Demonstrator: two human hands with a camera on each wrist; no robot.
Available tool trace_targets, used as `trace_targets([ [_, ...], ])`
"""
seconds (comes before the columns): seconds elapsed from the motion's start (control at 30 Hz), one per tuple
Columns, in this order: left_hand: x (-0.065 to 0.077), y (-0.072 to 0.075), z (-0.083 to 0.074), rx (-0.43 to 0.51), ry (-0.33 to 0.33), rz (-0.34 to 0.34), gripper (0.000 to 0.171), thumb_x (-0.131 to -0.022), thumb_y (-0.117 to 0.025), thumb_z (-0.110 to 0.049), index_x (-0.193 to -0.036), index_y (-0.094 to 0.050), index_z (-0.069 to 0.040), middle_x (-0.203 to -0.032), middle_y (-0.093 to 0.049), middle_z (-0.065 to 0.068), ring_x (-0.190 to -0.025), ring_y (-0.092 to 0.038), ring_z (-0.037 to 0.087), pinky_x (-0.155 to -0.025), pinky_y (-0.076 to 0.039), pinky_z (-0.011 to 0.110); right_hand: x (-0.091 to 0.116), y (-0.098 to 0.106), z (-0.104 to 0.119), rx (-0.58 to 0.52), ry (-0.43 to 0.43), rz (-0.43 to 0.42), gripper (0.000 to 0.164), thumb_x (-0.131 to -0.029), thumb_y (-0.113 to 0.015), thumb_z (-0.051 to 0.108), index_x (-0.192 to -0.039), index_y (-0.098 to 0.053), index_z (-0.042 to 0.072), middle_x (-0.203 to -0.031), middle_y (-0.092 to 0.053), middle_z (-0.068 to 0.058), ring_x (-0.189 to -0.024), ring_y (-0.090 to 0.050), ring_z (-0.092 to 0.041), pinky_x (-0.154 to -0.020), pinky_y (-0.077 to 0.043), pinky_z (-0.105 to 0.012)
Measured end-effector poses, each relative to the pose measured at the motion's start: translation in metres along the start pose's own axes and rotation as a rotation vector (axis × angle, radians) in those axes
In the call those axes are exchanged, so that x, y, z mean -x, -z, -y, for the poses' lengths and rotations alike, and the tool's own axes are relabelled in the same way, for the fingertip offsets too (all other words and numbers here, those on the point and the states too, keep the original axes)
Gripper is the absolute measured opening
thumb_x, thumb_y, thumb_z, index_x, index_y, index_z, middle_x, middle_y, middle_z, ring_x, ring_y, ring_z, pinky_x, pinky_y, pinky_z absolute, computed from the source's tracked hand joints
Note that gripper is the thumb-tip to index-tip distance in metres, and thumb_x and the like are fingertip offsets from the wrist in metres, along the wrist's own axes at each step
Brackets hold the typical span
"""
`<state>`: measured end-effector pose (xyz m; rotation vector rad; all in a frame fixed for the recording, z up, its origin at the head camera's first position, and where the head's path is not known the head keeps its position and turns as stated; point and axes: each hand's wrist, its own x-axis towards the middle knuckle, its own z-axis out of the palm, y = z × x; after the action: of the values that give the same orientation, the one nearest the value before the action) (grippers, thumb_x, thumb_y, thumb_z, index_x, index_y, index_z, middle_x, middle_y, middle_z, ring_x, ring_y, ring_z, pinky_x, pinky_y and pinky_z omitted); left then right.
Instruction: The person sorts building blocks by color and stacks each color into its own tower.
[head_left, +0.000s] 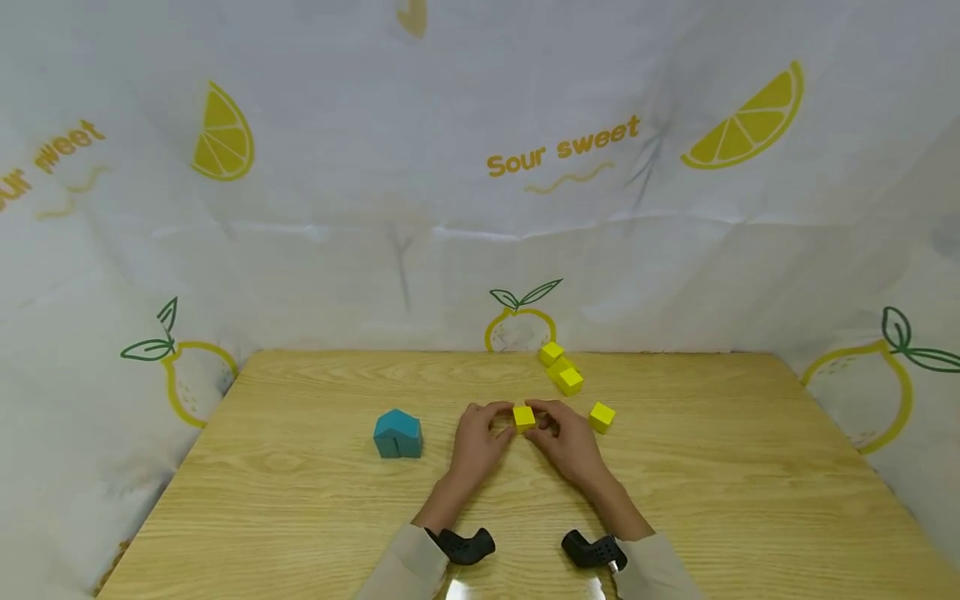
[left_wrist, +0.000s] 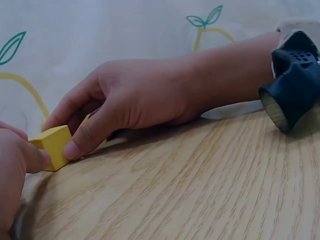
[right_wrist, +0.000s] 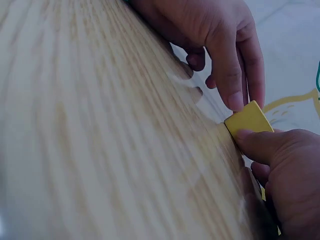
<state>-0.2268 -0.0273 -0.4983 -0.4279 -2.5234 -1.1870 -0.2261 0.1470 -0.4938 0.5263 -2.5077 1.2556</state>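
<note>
A small yellow cube [head_left: 523,418] rests at the middle of the table between both hands. On its left side, my left hand [head_left: 476,442] pinches it with thumb and index finger. Gripping the right side in the same way is my right hand [head_left: 567,442]. In the left wrist view the cube [left_wrist: 52,147] sits on the wood, with the right hand [left_wrist: 135,95] beyond it. The right wrist view shows both thumbs against the cube [right_wrist: 248,120], the left hand [right_wrist: 210,35] above and the right hand [right_wrist: 295,175] below.
Left of the hands stands a teal block shape [head_left: 397,435] with a peaked top. One yellow cube [head_left: 602,417] lies just right of my right hand, and several more yellow blocks [head_left: 570,381] cluster farther back. A lemon-print cloth [head_left: 360,275] hangs behind the wooden table [head_left: 300,483].
</note>
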Motion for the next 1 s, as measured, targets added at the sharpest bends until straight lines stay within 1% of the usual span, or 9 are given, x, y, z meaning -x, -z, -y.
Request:
trace_targets([
  [0.07, 0.003, 0.001, 0.001, 0.037, 0.019, 0.002, 0.033, -0.082, -0.077, -0.011, -0.114, -0.07, -0.011, -0.087, -0.059, 0.001, -0.069, -0.038, 0.01, -0.062, -0.037, 0.025, 0.001, 0.0, 0.0, -0.003, -0.002, 0.014, 0.039, -0.08, -0.077, 0.005, -0.118, -0.067, 0.008, -0.085, -0.061, 0.0, -0.069, -0.051, -0.011, -0.061, -0.045, -0.028],
  [0.17, 0.006, 0.002, 0.001, 0.043, 0.021, 0.009, 0.032, -0.082, -0.077, -0.012, -0.114, -0.07, -0.011, -0.086, -0.055, 0.001, -0.069, -0.037, 0.01, -0.061, -0.036, 0.025, 0.003, -0.001, -0.001, -0.007, -0.016, 0.028, 0.039, -0.08, -0.078, 0.007, -0.118, -0.067, 0.008, -0.086, -0.061, 0.001, -0.07, -0.051, -0.011, -0.061, -0.045, -0.027],
  [0.23, 0.007, 0.002, 0.001, 0.025, 0.024, 0.015, 0.032, -0.083, -0.077, -0.014, -0.114, -0.07, -0.011, -0.086, -0.055, 0.0, -0.069, -0.038, 0.009, -0.061, -0.036, 0.024, 0.004, -0.001, -0.001, -0.011, -0.022, 0.034, 0.039, -0.08, -0.078, 0.007, -0.118, -0.067, 0.008, -0.087, -0.061, 0.001, -0.071, -0.052, -0.011, -0.061, -0.045, -0.027],
  [0.37, 0.008, 0.002, -0.001, -0.033, 0.016, 0.01, 0.033, -0.083, -0.077, -0.016, -0.115, -0.07, -0.011, -0.095, -0.062, 0.0, -0.073, -0.042, 0.01, -0.063, -0.039, 0.024, 0.003, -0.002, 0.0, -0.023, -0.014, 0.04, 0.04, -0.08, -0.078, 0.005, -0.118, -0.067, 0.008, -0.089, -0.062, 0.001, -0.073, -0.054, -0.011, -0.063, -0.046, -0.027],
  [0.47, 0.009, 0.003, -0.003, -0.075, -0.016, -0.003, 0.034, -0.083, -0.077, -0.016, -0.116, -0.07, -0.01, -0.101, -0.066, 0.0, -0.075, -0.046, 0.011, -0.066, -0.041, 0.026, 0.002, -0.001, 0.0, -0.027, -0.005, 0.033, 0.04, -0.078, -0.078, 0.004, -0.117, -0.068, 0.007, -0.09, -0.063, 0.002, -0.073, -0.055, -0.01, -0.063, -0.048, -0.027],
  [0.57, 0.009, 0.004, -0.005, -0.092, -0.04, -0.011, 0.034, -0.082, -0.077, -0.016, -0.115, -0.07, -0.01, -0.1, -0.066, 0.0, -0.075, -0.046, 0.012, -0.065, -0.042, 0.026, 0.002, 0.001, 0.0, -0.025, 0.021, 0.023, 0.04, -0.077, -0.08, 0.004, -0.115, -0.069, 0.007, -0.089, -0.063, 0.002, -0.073, -0.056, -0.01, -0.064, -0.048, -0.027],
  [0.7, 0.014, 0.007, -0.006, -0.071, -0.027, 0.002, 0.033, -0.082, -0.078, -0.016, -0.113, -0.071, -0.011, -0.097, -0.065, 0.001, -0.074, -0.044, 0.011, -0.063, -0.039, 0.025, 0.005, 0.003, 0.0, -0.026, 0.045, 0.048, 0.039, -0.077, -0.08, 0.005, -0.115, -0.069, 0.006, -0.088, -0.064, 0.003, -0.074, -0.057, -0.01, -0.066, -0.049, -0.027],
  [0.8, 0.019, 0.01, -0.006, -0.039, -0.005, 0.029, 0.033, -0.082, -0.077, -0.017, -0.114, -0.07, -0.011, -0.096, -0.063, 0.001, -0.072, -0.041, 0.01, -0.062, -0.037, 0.024, 0.008, 0.006, 0.002, -0.04, 0.039, 0.081, 0.039, -0.078, -0.079, 0.006, -0.115, -0.069, 0.006, -0.088, -0.064, 0.003, -0.075, -0.058, -0.01, -0.067, -0.049, -0.027],
  [1.0, 0.028, 0.013, -0.007, 0.019, 0.023, 0.038, 0.032, -0.081, -0.078, -0.017, -0.112, -0.07, -0.014, -0.082, -0.055, -0.004, -0.068, -0.036, 0.01, -0.062, -0.033, 0.026, 0.017, 0.01, 0.005, -0.03, 0.024, 0.128, 0.039, -0.08, -0.078, 0.01, -0.118, -0.068, 0.009, -0.09, -0.064, 0.004, -0.077, -0.057, -0.008, -0.07, -0.049, -0.028],
])
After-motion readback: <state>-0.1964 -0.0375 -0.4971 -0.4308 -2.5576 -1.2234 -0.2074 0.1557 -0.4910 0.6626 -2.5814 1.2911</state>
